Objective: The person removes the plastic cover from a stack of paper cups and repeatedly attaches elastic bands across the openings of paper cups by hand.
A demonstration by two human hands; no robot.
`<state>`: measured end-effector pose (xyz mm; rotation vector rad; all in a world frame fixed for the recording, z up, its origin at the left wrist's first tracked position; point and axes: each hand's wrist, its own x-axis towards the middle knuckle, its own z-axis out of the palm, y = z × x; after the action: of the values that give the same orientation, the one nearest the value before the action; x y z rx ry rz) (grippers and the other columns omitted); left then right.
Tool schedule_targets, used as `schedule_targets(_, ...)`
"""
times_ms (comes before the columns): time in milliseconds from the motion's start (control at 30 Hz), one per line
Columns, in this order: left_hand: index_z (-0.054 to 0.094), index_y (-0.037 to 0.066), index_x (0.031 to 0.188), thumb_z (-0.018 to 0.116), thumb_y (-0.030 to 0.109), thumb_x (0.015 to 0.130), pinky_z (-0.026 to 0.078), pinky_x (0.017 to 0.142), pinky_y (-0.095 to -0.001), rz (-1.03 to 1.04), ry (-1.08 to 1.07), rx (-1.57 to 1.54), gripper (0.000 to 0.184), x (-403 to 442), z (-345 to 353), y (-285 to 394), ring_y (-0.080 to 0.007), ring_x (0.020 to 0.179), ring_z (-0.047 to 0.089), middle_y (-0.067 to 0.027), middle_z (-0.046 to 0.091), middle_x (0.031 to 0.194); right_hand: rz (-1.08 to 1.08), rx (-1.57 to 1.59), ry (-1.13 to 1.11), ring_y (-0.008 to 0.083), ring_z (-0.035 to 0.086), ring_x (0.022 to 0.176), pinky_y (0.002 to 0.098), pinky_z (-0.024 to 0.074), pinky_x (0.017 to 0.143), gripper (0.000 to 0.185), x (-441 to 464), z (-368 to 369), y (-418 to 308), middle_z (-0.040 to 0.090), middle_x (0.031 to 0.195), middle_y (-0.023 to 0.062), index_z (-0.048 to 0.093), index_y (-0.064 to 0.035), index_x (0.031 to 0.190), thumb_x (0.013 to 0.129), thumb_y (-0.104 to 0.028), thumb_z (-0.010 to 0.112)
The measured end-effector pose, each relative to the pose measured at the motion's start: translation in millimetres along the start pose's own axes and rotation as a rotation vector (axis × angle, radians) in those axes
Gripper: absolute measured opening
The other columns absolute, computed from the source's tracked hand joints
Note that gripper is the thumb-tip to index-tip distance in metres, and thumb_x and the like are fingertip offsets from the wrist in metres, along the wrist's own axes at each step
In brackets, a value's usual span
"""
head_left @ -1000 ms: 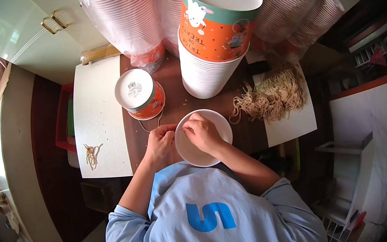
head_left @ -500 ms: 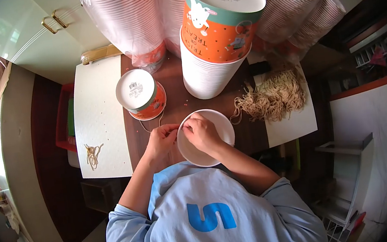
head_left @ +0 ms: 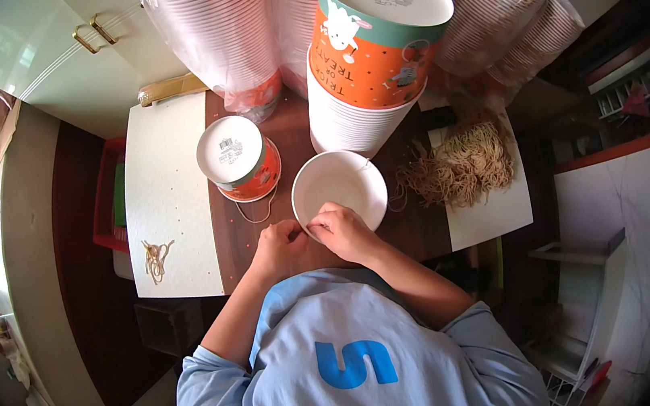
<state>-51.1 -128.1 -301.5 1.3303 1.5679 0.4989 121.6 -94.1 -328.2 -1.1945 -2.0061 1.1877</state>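
Note:
A white paper bucket stands tilted in front of me, its mouth facing up. My right hand is closed at the near-left rim, fingers pinching the edge. Just left of that rim my left hand is closed in a pinch; what sits between its fingertips is too small to make out. A bit of thin cord shows at the far-right rim. Up and to the left, an orange printed bucket rests upside down, with a loop of cord hanging from it onto the table.
Behind rises a tall stack of nested buckets, topped by an orange printed one. Plastic-wrapped stacks stand at the back. A tangled bundle of beige cords lies to the right, and a few loose cords lie on the left white board.
The bucket in front of me has tipped and shifted away, so its mouth now sits farther up. My right hand has gone from inside it to the near rim; both hands moved slightly closer to me.

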Motion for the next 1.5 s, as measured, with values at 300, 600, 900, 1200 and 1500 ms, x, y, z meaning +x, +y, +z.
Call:
schedule_targets(300,0.067,-0.005,0.097,0.064,0.011,0.081,0.052,0.069,-0.0264,-0.037,0.020,-0.293,0.022,-7.6,18.1,-31.5,-0.0109,0.074,0.064,-0.0074,0.069,0.082,0.035,0.076,-0.070,0.0321,0.063,0.077,0.0391,0.0500,0.070,0.013,-2.6,-3.4,1.6,0.064,0.086,0.0175,0.070,-0.0012,0.084,0.084,-0.010,0.060)
schedule_targets(600,0.068,-0.003,0.097,0.067,0.018,0.079,0.053,0.070,-0.0316,-0.029,0.106,-0.046,0.027,-16.3,20.0,-5.6,-0.0208,0.074,0.068,-0.0176,0.069,0.082,0.084,-0.003,-0.031,0.0342,0.064,0.076,0.0402,0.0508,0.069,0.013,-3.5,-4.6,-3.7,0.064,0.082,0.0188,0.069,-0.0009,0.078,0.082,-0.012,0.062)
schedule_targets(900,0.065,-0.002,0.097,0.072,0.018,0.079,0.052,0.064,-0.0290,0.154,0.341,-0.163,0.027,-27.4,22.7,0.9,-0.0161,0.069,0.064,-0.0087,0.063,0.081,0.119,0.119,0.026,0.0277,0.064,0.074,0.0363,0.0505,0.068,0.012,-4.8,-20.7,-6.1,0.064,0.081,0.0156,0.067,0.0006,0.081,0.083,-0.011,0.065)
schedule_targets(1200,0.066,-0.001,0.097,0.056,0.022,0.097,0.045,0.061,-0.0209,-0.115,-0.121,-0.757,0.026,-30.1,10.3,7.1,-0.0058,0.067,0.052,-0.0016,0.061,0.080,-0.043,0.187,0.014,0.0207,0.062,0.073,0.0314,0.0494,0.065,0.009,-19.1,-33.7,-34.5,0.061,0.082,0.0092,0.067,-0.0007,0.090,0.087,-0.008,0.064)
schedule_targets(1500,0.065,-0.004,0.095,0.058,0.019,0.096,0.045,0.061,-0.0198,-0.112,-0.178,-0.860,0.023,-31.3,8.8,6.8,-0.0060,0.067,0.053,-0.0019,0.061,0.079,-0.147,0.096,-0.013,0.0268,0.063,0.073,0.0343,0.0505,0.064,0.007,-23.6,-34.8,-40.3,0.061,0.082,0.0106,0.064,-0.0031,0.090,0.084,-0.005,0.063)
